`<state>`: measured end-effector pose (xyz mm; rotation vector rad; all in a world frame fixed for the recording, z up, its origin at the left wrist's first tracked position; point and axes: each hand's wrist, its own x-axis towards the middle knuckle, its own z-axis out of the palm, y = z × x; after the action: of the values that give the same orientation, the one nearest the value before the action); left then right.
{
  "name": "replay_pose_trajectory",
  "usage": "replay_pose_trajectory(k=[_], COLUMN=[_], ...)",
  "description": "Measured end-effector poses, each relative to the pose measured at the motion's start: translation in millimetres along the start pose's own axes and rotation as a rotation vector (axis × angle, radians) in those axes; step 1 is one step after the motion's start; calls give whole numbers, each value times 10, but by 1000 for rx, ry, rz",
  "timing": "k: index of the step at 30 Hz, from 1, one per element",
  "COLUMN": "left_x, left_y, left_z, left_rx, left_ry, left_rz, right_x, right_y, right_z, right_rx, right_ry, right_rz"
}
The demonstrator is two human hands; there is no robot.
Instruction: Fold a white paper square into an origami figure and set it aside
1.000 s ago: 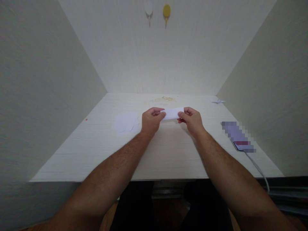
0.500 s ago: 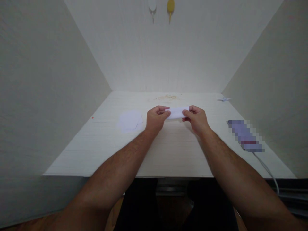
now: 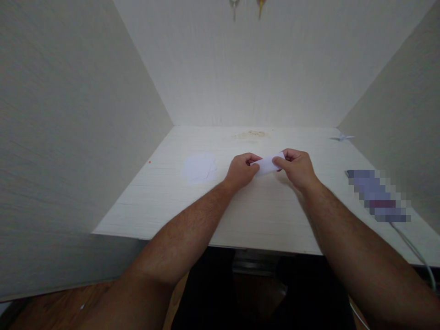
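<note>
A small white strip of paper [image 3: 268,165], seemingly folded, is held just above the white table [image 3: 261,211]. My left hand [image 3: 243,170] pinches its left end, thumb on top and fingers behind. At the other end, my right hand [image 3: 296,166] grips the paper the same way, its thumb lying across the front face. The strip tilts, with its right end farther from me. To the left of my left hand lie loose white paper sheets [image 3: 198,168], overlapping one another.
A folded paper figure [image 3: 342,137] stands at the back right corner. Along the right side lies a blurred-out flat device [image 3: 374,195] with a cable [image 3: 414,250] running off the front edge. Walls enclose the table on three sides. Two hooks hang on the back wall.
The paper strip has gone from nearly level to slanting, its right end raised away from me. Both hands still hold it. The whole view has shifted and turned slightly.
</note>
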<state>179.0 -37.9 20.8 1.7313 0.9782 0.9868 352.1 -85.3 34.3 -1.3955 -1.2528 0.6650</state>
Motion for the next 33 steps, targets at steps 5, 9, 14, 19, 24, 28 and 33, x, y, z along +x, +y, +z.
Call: replay_pose_trajectory(k=[5,9,14,19,24,28,33], left_x=[-33,-44,-46,-41,-34,-32,-35], left_y=[7,40,75,84,93,75,66], left_z=[17,17,20,30,39,55,85], left_rx=[103,155,82,-3,0,-82,-256], left_ry=[-102,-115,-31,84,112,93,92], left_rz=[55,58,49,-11,-55,-68,-71], right_x=[-42,-64,-66,-37,-19,-36,-86], right_y=[-2,-26,-33,16,25,33,11], right_z=[18,36,54,59,43,66,171], right_rx=[-133,-159,-43,156,161,260,297], right_ry=[-132,-153,-121,-53,-15,-79,-123], right_rz=[15,26,58,102,137,194,171])
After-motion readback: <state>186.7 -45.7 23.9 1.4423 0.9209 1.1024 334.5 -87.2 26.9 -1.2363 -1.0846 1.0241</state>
